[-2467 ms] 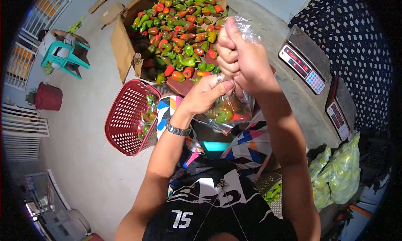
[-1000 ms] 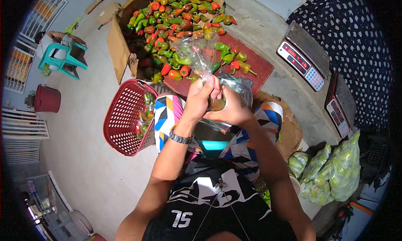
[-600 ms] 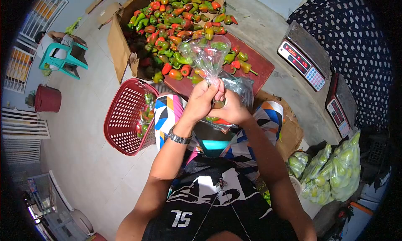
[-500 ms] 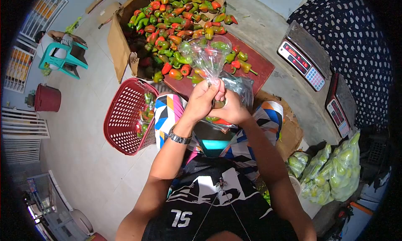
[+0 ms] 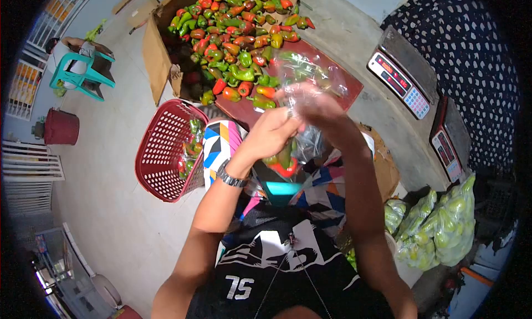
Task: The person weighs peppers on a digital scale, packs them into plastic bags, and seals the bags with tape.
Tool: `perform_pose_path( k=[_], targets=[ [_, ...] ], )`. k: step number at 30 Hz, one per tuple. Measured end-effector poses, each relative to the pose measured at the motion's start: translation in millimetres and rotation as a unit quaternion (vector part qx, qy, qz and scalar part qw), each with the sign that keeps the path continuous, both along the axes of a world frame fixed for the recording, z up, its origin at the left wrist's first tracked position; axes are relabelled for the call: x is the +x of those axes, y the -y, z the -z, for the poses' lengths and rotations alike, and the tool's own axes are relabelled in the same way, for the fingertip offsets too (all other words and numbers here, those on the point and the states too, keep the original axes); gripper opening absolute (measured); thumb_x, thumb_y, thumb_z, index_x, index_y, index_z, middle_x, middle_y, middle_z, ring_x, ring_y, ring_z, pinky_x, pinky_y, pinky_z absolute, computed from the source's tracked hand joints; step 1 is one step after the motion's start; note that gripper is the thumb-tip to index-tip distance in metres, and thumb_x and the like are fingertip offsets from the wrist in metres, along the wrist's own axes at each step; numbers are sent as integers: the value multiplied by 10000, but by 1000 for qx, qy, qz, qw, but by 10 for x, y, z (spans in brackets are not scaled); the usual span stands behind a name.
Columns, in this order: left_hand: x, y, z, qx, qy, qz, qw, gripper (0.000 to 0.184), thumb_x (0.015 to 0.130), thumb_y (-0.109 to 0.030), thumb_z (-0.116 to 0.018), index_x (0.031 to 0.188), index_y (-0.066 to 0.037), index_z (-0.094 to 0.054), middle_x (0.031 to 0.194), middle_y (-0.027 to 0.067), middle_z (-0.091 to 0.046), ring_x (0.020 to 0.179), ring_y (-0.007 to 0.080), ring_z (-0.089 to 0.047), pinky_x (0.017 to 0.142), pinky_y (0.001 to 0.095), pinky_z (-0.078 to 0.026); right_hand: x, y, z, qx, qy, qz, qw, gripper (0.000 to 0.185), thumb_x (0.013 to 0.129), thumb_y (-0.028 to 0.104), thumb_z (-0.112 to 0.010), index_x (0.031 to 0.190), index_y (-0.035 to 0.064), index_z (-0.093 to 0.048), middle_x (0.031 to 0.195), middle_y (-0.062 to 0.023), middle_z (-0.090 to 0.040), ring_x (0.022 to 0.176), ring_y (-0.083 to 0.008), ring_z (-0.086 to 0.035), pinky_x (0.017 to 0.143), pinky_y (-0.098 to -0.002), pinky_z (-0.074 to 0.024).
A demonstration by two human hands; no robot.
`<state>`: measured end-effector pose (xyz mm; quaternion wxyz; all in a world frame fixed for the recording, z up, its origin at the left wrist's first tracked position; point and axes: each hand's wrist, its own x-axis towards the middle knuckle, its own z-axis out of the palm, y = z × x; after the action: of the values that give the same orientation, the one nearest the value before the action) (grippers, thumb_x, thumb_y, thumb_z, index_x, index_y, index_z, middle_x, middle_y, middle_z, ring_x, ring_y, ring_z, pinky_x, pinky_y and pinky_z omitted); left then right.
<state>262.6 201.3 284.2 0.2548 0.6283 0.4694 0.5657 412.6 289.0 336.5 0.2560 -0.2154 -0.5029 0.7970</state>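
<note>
Over my lap hangs a clear plastic bag [image 5: 285, 165] with red and green peppers in its lower part. My left hand [image 5: 271, 131] is closed around the gathered neck of the bag. Just above and to the right, my right hand [image 5: 318, 109] is at the bag's upper part, its fingers smeared by motion. The loose top of the bag spreads beyond my hands, over a dark red board [image 5: 346, 82]. Many loose red and green peppers [image 5: 238, 42] lie ahead, in and around an open cardboard box [image 5: 157, 61].
A red perforated basket [image 5: 166, 152] with bagged peppers stands at the left. Two scales [image 5: 400, 86] are at the right, above bags of green produce [image 5: 443, 230]. A person [image 5: 73, 44] is by a teal chair [image 5: 83, 72] at the far left.
My right hand has moved up from below the bag's neck, and the bag's top has swung to the right. My left hand stays at the neck.
</note>
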Motion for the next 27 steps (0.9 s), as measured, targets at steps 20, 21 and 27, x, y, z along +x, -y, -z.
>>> perform_pose_path(
  k=[20, 21, 27],
  targets=[
    [-195, 311, 11, -187, 274, 159, 930, 422, 1098, -367, -507, 808, -62, -535, 989, 104, -677, 965, 171, -596, 905, 327, -454, -4, -596, -740, 192, 13, 269, 944, 308, 1080, 330, -558, 879, 99, -598, 744, 22, -558, 640, -93, -500, 616, -268, -437],
    [-216, 328, 41, -190, 274, 152, 930, 417, 1097, -360, -510, 807, -61, -534, 981, 103, -676, 976, 178, -608, 919, 332, -459, 32, -571, -850, 395, 84, 360, 841, 276, 1068, 313, -581, 951, 72, -644, 812, 4, -621, 719, -93, -566, 681, -271, -487],
    [-292, 374, -86, -303, 226, 128, 917, 315, 1099, -248, -523, 886, -35, -615, 951, 39, -678, 924, 131, -617, 862, 286, -485, -2, 116, -399, 766, 146, -65, 623, 597, 879, 427, -769, 1271, 22, -576, 1176, -170, -659, 1104, -348, -646, 1070, -509, -438]
  ],
)
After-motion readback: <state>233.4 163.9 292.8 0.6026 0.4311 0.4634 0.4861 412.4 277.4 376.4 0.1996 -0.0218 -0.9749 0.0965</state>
